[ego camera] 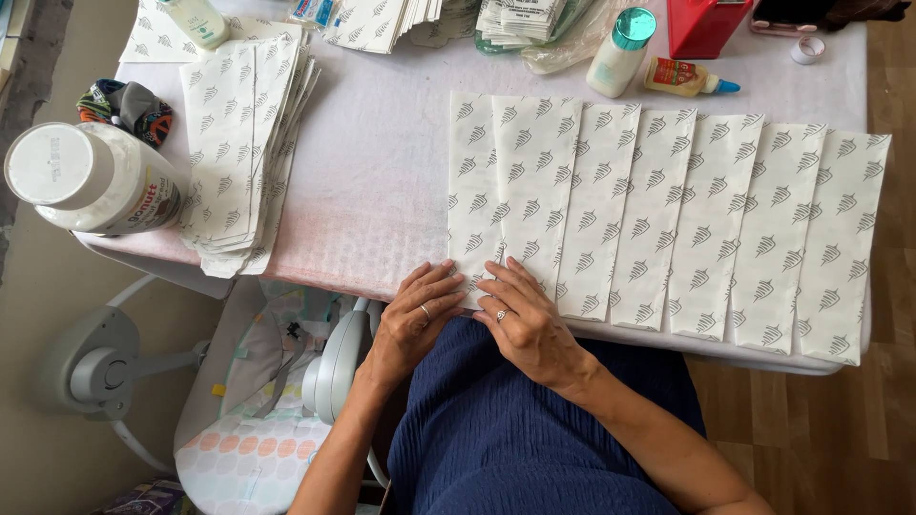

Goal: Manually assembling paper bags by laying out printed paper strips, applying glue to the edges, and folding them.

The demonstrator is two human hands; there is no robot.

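**Both hands flat on the leftmost printed sheet**

At the near edge of the worktop (382, 143), a row of long white printed paper sheets (668, 229), overlapped like shingles and running off to the right. Leftmost sheet (474, 191) under both hands at its near end. Left hand (420, 315) palm down, fingers spread, fingertips resting on the sheet's near left corner; nothing gripped, only pressed flat. Right hand (525, 319) likewise open and flat, fingers laid across the seam between the leftmost sheet and its neighbour; no closed grip on anything.

Long axis of the sheet: near to far, away from the body, tilted slightly rightward at the far end. Short near end hanging just at the worktop's edge. Printed leaf marks in slanted rows along the length.

Elsewhere: loose stack of like sheets (248, 143) at far left, well apart from the hands. Large white jar (91, 181) on its side beyond that stack. White bottle with teal cap (620, 52) and small glue bottle (685, 78) at the far side, beside a red box (704, 24).

Risks, as judgement: uneven pressure from one hand likely to skew the sheet and spoil the even overlap; a sideways push likely to drag the neighbouring sheets along; near ends at the edge liable to crease or slide off toward the lap.
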